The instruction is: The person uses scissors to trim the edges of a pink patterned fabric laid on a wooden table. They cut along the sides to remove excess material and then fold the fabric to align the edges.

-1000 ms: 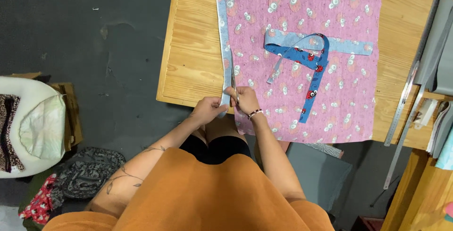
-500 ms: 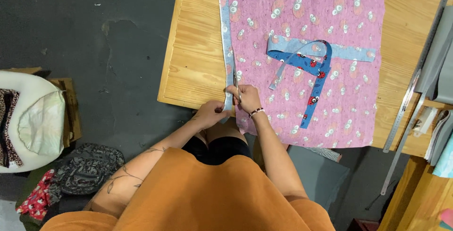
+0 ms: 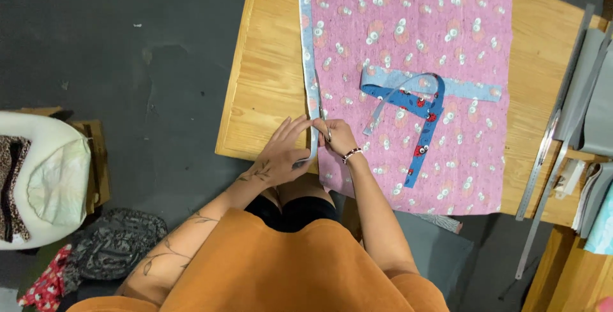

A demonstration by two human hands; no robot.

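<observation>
A pink patterned fabric [image 3: 408,44] lies flat on a wooden table [image 3: 268,82]. A light blue edge strip [image 3: 308,50] runs down the fabric's left side. My left hand [image 3: 284,152] rests on the strip's lower end, fingers stretched towards it, and the strip's tail curls out under the thumb. My right hand [image 3: 338,138], with a beaded bracelet on the wrist, pinches the same strip just to the right; a small grey thing shows at its fingers, too small to identify. A looped blue strap with red dots [image 3: 421,104] lies on the middle of the fabric.
Long metal rulers [image 3: 552,146] lie along the table's right edge, beside stacked grey and pale sheets [image 3: 597,101]. On the dark floor at the left stand a white rounded seat with cloth [image 3: 38,178] and a heap of patterned fabrics [image 3: 102,248].
Both hands have moved a little further up the left edge strip. The left hand's fingers now stretch flatter over it. The fabric and the looped strap lie as before.
</observation>
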